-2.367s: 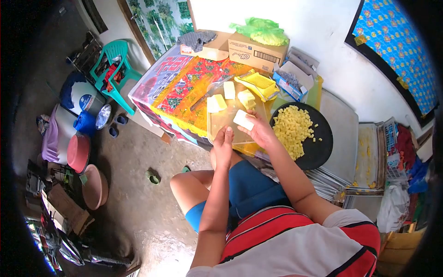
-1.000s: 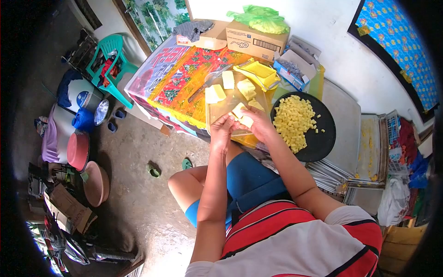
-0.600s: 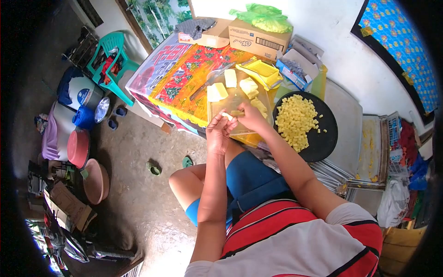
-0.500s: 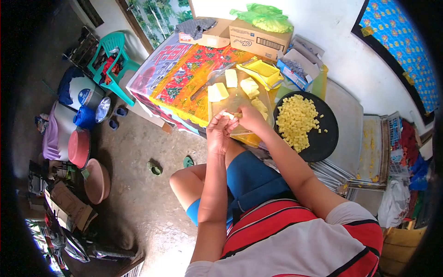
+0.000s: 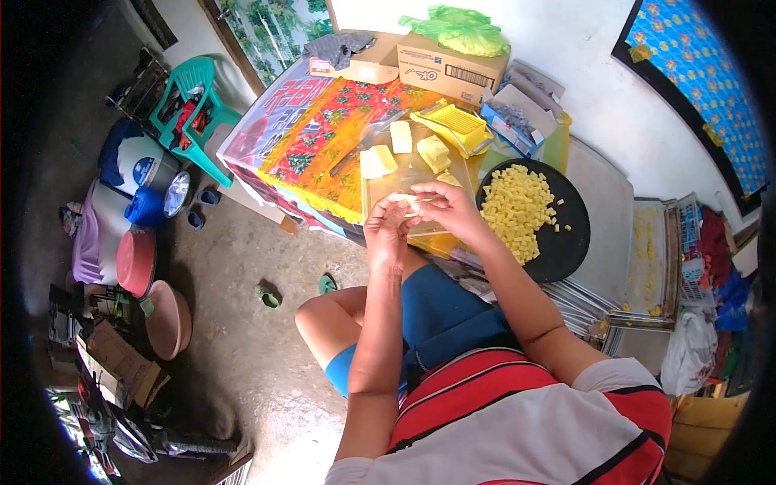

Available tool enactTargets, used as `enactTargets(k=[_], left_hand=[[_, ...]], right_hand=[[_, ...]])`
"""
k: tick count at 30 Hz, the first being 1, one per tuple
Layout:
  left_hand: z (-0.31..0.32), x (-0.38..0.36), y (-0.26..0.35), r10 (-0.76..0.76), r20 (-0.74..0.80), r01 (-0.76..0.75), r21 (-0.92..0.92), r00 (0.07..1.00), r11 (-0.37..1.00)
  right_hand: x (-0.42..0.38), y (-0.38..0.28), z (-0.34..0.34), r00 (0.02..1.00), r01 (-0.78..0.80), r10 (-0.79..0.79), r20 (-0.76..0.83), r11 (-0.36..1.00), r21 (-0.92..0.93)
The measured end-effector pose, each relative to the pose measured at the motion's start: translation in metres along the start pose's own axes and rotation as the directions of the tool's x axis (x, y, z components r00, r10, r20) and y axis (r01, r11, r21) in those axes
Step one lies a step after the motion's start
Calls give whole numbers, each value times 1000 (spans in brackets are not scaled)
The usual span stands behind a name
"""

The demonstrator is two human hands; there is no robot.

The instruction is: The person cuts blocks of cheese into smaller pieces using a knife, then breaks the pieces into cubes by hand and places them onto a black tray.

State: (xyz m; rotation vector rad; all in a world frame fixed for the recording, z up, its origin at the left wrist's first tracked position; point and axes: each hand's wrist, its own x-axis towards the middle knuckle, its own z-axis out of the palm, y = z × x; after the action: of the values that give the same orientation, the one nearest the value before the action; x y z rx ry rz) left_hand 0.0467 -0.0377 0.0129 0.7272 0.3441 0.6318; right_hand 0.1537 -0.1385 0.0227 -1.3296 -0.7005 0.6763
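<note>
Over the near edge of a clear board [image 5: 373, 191], my left hand [image 5: 388, 229] pinches a small piece of pale yellow dough [image 5: 406, 202] with its fingertips. My right hand [image 5: 449, 212] meets it from the other side, fingers closed on the same piece. Beyond them on the board lie thick dough slabs, one at the left [image 5: 377, 162], one at the back [image 5: 401, 137] and a lumpier one [image 5: 433, 153]. A yellow ridged plastic tool [image 5: 461, 129] rests at the board's far edge. A round black pan [image 5: 570, 242] to the right holds many small dough cubes [image 5: 517, 210].
Cardboard boxes [image 5: 440, 69] and a green plastic bag [image 5: 457, 31] stand at the table's back. A blue-and-white box [image 5: 513, 128] sits behind the pan. Metal trays [image 5: 602, 190] are at the right. A green chair [image 5: 194, 121], basins [image 5: 170, 319] and slippers [image 5: 269, 297] are at the left.
My right hand has lifted and turned, its fingers now showing at the dough piece opposite my left fingertips. My left hand stays nearly in place. The view has shifted slightly.
</note>
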Motion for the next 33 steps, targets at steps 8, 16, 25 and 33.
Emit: enactTargets(k=[8,16,25,33], left_hand=[[14,-12,0,-5,46,3,26,999,1000],[16,-19,7,-60,141,69,-59,988,996],[15,-19,7,-40,178,40,1,983,999],[22,-25,14,-75,187,91,-79,979,993]], right_hand=[[-14,-12,-3,997,71,-70,-19,996,61],[-25,-32,-7,1000,24,-23,-14,998,63],[-31,-43,-7,999,3,-6,47,997,75],[-34,-46,-7,999,-15,7,45,985,171]])
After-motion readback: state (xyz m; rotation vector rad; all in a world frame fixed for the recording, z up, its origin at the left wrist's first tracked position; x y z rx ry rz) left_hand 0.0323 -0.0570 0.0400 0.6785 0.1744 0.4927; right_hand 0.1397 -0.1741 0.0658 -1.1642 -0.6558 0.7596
